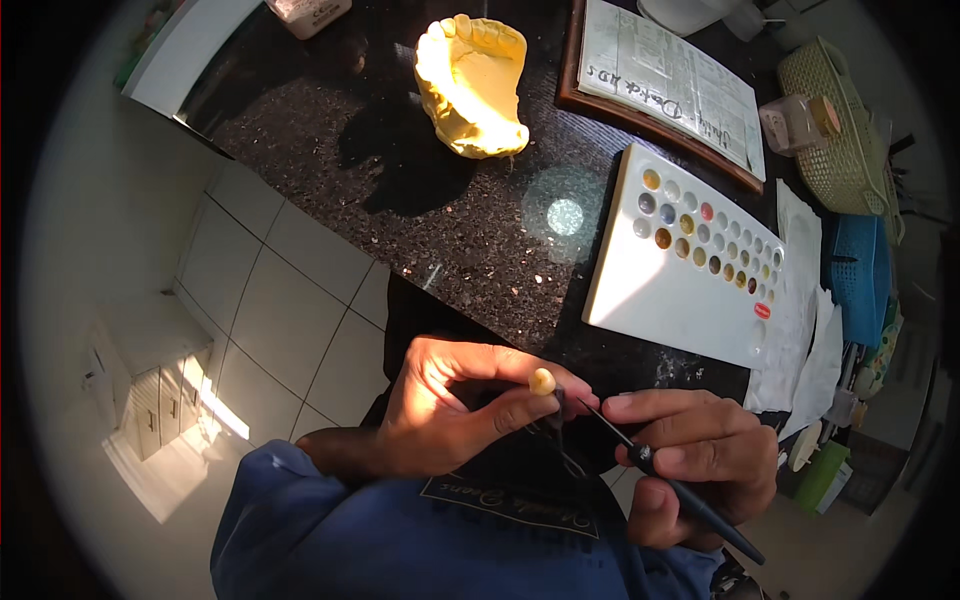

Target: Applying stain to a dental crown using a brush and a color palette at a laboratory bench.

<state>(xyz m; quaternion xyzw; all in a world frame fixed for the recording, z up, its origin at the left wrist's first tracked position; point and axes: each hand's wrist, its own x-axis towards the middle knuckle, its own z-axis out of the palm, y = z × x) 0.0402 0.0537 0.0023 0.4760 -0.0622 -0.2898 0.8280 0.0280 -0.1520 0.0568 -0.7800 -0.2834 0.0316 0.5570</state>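
A: Head view: where's the crown [541, 380]?
B: At the left hand's [460, 402] thumb and finger, which close on it; whether a clip helps, I can't tell.
A: And the right hand [705, 455]?
B: Gripping a dark tool [708, 512], its long axis slanting up-left, tip just right of the crown.
A: Its look?
B: Small, cream-yellow, browner centrally.

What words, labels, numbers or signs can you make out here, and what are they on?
I won't copy wording, but writing shows on:
Framed sheet: large dark handwriting; smaller print unreadable.
Blue garment: gold script in a gold outline.
White palette: red label, too small to read.
Pinkish container: print, mostly too small.
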